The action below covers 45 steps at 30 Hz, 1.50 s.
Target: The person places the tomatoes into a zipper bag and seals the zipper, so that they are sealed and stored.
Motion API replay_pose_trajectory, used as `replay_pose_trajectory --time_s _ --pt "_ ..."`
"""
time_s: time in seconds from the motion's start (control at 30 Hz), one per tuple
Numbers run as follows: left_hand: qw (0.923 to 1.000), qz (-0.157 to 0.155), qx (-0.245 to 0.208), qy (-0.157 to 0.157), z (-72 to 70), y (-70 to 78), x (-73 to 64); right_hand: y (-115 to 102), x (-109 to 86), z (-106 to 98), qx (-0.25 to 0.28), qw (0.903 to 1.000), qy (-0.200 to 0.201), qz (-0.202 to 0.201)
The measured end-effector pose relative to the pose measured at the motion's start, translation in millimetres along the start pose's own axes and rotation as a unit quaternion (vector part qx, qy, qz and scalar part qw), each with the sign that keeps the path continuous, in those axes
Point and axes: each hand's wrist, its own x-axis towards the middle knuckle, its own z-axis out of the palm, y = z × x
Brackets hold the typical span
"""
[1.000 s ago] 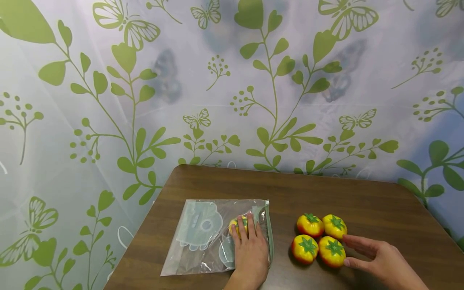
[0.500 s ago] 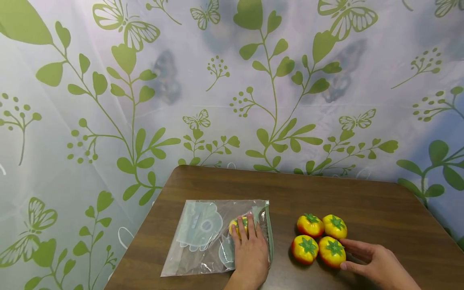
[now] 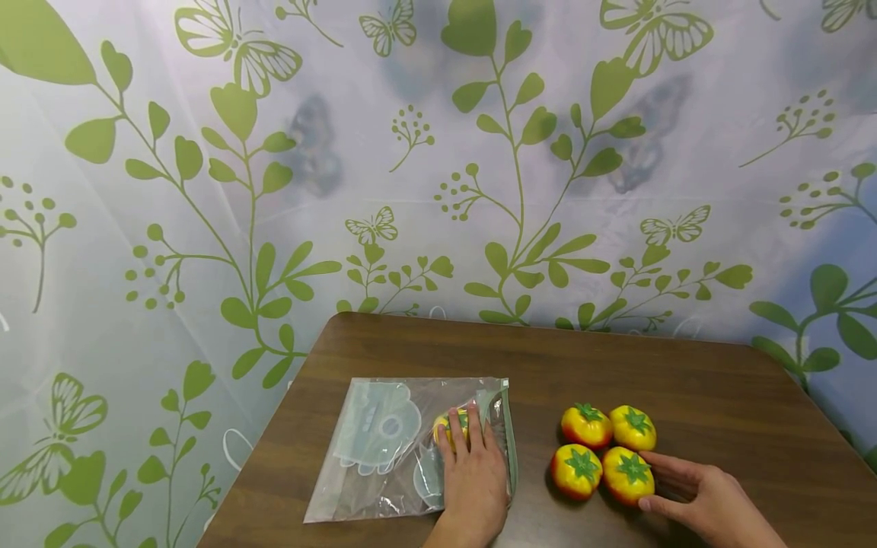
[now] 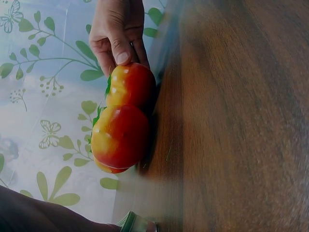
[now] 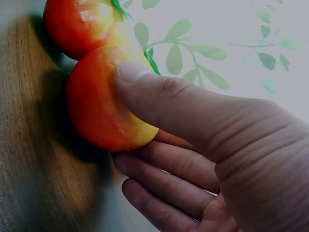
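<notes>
Yellow-and-red toy tomatoes with green star-shaped tops stand in a tight cluster on the table's right side. My right hand [image 3: 706, 495] holds the front right toy tomato [image 3: 627, 476] from its right, thumb at the near side and fingers at the far side. The right wrist view shows the thumb [image 5: 159, 96] pressed on its red skin. Flat on a clear zip bag [image 3: 329, 495] lies my left hand [image 3: 473, 479], fingers spread and fairly straight. Under those fingertips, another toy tomato [image 3: 441, 430] shows through the plastic, partly hidden.
The other toy tomatoes [image 3: 577, 472] sit left of and behind the held one, nearly touching. Pale blue printed shapes [image 3: 377, 426] mark the bag, whose green-edged zip side faces right. Behind the brown table [image 3: 548, 358] hangs a leaf-and-butterfly curtain [image 3: 411, 183].
My right hand has shifted slightly left and closed in on the front right toy tomato, its thumb now at the near side. The left hand and the bag stay put.
</notes>
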Motion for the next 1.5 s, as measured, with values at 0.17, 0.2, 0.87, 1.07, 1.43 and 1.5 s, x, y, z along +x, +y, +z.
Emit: replay_pose_trajectory --time_s 0.17,0.2,0.87,1.07,1.43,1.5 --pt "1.0000 0.002 0.005 -0.001 0.4 0.0 -0.4 3 -2.3 0 -0.010 0.9999 0.000 -0.009" --pt "1.0000 0.003 0.006 -0.001 0.2 -0.1 -0.4 3 -2.7 0 -0.009 0.9999 -0.002 -0.009" --pt "0.9997 0.006 -0.002 -0.023 -0.2 -0.4 0.4 -17 -14.2 -37 0.019 0.9986 -0.049 -0.004" --pt "0.9996 0.004 0.000 -0.027 -0.2 0.0 0.9 -27 -12.4 -48 0.016 0.9978 -0.056 -0.032" --pt "0.9998 0.004 0.004 -0.020 2.8 -0.7 1.0 -51 -2.1 -50 -0.006 0.9916 -0.013 -0.129" --pt "0.9998 0.003 0.002 -0.019 2.8 -0.3 1.1 -58 0.8 -50 0.001 0.9911 -0.017 -0.132"
